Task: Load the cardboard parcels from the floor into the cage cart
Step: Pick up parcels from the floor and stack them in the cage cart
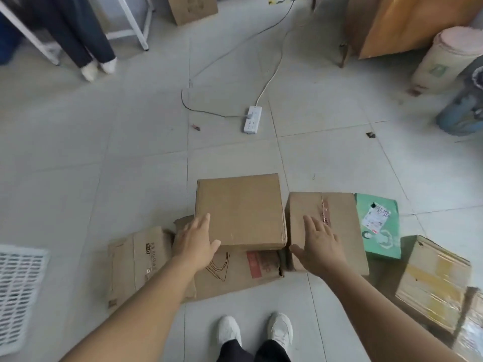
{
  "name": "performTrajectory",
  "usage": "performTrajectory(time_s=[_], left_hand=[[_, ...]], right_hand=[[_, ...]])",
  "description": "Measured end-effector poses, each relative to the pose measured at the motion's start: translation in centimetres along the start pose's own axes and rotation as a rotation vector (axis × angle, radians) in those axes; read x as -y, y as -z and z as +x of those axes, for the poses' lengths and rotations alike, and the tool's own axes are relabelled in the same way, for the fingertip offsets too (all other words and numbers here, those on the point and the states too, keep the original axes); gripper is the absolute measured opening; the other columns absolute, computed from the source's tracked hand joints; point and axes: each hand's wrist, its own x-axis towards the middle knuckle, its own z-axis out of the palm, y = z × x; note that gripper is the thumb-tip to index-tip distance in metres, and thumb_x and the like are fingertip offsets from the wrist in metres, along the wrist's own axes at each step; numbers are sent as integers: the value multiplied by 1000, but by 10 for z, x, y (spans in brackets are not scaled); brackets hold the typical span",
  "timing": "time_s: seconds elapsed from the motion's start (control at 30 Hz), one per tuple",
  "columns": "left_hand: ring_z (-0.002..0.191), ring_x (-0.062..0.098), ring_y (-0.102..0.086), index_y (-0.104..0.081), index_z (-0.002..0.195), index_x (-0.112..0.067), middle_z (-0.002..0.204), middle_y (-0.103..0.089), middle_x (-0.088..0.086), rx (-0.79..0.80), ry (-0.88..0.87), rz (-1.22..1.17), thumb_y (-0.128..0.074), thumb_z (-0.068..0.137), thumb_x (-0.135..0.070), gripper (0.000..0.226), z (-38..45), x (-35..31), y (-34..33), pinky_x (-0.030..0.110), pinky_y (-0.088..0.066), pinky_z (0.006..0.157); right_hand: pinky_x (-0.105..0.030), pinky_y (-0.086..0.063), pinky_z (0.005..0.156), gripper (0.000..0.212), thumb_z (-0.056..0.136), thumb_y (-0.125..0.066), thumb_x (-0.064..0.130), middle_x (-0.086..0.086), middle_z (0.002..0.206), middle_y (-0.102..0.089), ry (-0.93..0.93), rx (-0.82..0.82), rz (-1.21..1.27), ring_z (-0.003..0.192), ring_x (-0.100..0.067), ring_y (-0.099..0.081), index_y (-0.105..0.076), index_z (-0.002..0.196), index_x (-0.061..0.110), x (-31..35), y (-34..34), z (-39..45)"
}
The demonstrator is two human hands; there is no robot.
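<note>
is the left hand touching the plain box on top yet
Touching: in the head view the left hand lies against the plain box's left edge, thumb at its near corner.

The pale tiled floor (pixel 130 142) carries a cluster of cardboard parcels: a flattened printed one (pixel 136 259), a crumpled one with a red label (pixel 243 273), a taped one (pixel 339 220), a green carton (pixel 379 231) and a tape-wrapped box (pixel 433 280). A white power strip (pixel 252 119) lies farther off with its cables (pixel 269 79).

Storeroom/packing area: tiled floor (pixel 78 152), scattered parcels (pixel 240 210), power strip (pixel 252 119).
</note>
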Motion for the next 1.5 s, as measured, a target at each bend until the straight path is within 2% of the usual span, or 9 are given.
performTrajectory(time_s=[0.3, 0.4, 0.57, 0.73, 0.83, 0.93, 1.1, 1.3, 1.5], left_hand=[[140, 24, -31, -8, 155, -21, 158, -22, 1, 70, 140, -141, -51, 95, -42, 77, 114, 45, -66, 38, -34, 107], [142, 24, -27, -4, 155, -23, 160, -15, 0, 111, 182, -193, -52, 95, -41, 79, 152, 61, -93, 39, -32, 109], [147, 26, -14, 3, 155, -20, 162, -4, 5, 145, 273, -317, -60, 91, -39, 92, 209, 78, -131, 40, -21, 116], [144, 28, -24, 6, 154, -16, 162, -5, 7, 145, 335, -472, -68, 88, -30, 100, 245, 89, -155, 39, -27, 113], [145, 27, -23, 9, 154, -17, 161, -8, 9, 143, 363, -555, -71, 86, -26, 105, 256, 98, -166, 39, -25, 113], [145, 25, -22, 8, 154, -24, 161, -13, 7, 153, 371, -651, -73, 84, -25, 108, 256, 104, -172, 39, -24, 114], [144, 22, -26, 1, 155, -26, 160, -19, 2, 99, 370, -735, -73, 84, -16, 102, 241, 101, -161, 37, -25, 114], [143, 19, -26, -1, 155, -28, 159, -20, -2, 31, 353, -759, -74, 83, -17, 103, 197, 92, -125, 33, -26, 111], [143, 22, -27, -1, 154, -30, 158, -20, 2, -58, 294, -719, -73, 83, -24, 102, 133, 61, -56, 38, -29, 111]], right_hand=[[-42, -24, 116, 88, 92, -54, 49, -4, 161, -16, -44, 108, -14, 145, -27, -20, -4, 155, 14, 11, -70, 127], [-45, -26, 116, 93, 89, -58, 52, -7, 159, -21, -98, 128, 50, 144, -28, -24, -4, 155, 15, 9, -103, 165], [-42, -27, 114, 105, 86, -63, 51, -7, 160, -16, -186, 156, 129, 143, -30, -26, 8, 154, 16, 11, -146, 213], [-45, -37, 109, 113, 76, -77, 42, -7, 156, -14, -271, 105, 241, 136, -35, -35, 4, 153, 24, 8, -181, 242], [-41, -40, 101, 119, 74, -81, 35, -9, 154, -17, -303, 91, 329, 133, -33, -39, 8, 153, 27, -1, -193, 248], [-41, -40, 101, 126, 72, -83, 35, -8, 157, -16, -343, 94, 413, 137, -31, -34, 14, 153, 30, -7, -195, 250], [-49, -38, 107, 128, 66, -86, 34, -6, 154, -25, -341, 62, 491, 137, -30, -35, 8, 152, 33, -7, -186, 242], [-44, -42, 99, 122, 73, -83, 26, -4, 156, -22, -290, 36, 557, 134, -31, -39, 7, 154, 31, -6, -146, 205], [-37, -40, 97, 120, 72, -84, 22, -4, 154, -23, -254, -42, 618, 133, -27, -38, 4, 154, 29, -5, -69, 146]])
